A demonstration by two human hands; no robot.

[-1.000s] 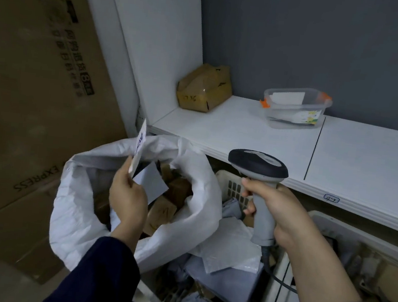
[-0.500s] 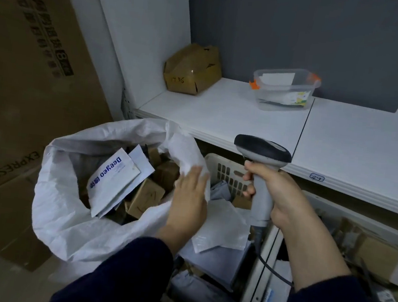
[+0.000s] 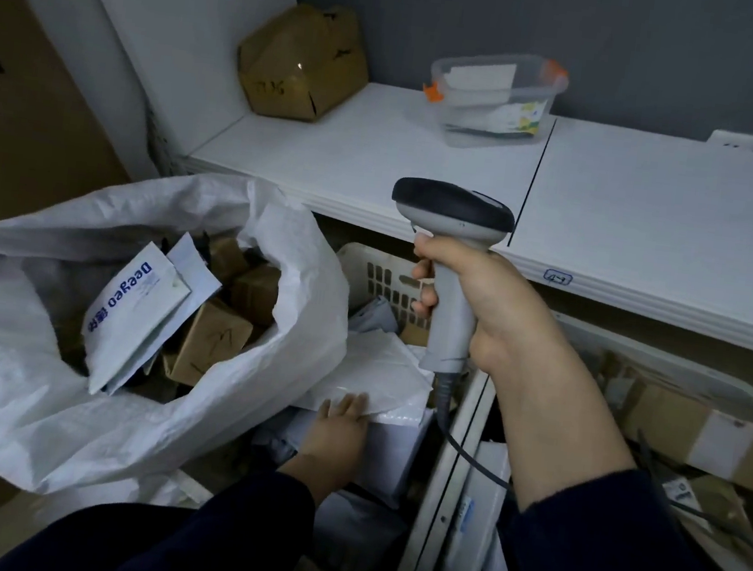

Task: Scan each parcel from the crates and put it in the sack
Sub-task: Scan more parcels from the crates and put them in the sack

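One envelope [image 3: 137, 309] sacked, next up.
It now lies in the sack [image 3: 25, 386]; my left hand [image 3: 339, 431] has moved to the crate [image 3: 368, 261], fingers [image 3: 351, 404] flat on a white parcel [image 3: 379, 370], right hand [image 3: 480, 306] gripping the scanner [image 3: 456, 210].

On my feed it's just two arms in dark navy long sleeves, plain matte fabric, soft-looking. The left sleeve [image 3: 205, 538] runs down to the wrist and ends right at the left hand [image 3: 338, 436]. The right sleeve [image 3: 615, 561] sits higher, cuff partway up the forearm, so the forearm and right hand [image 3: 472, 296] are bare. Too dark to make out any stitching.
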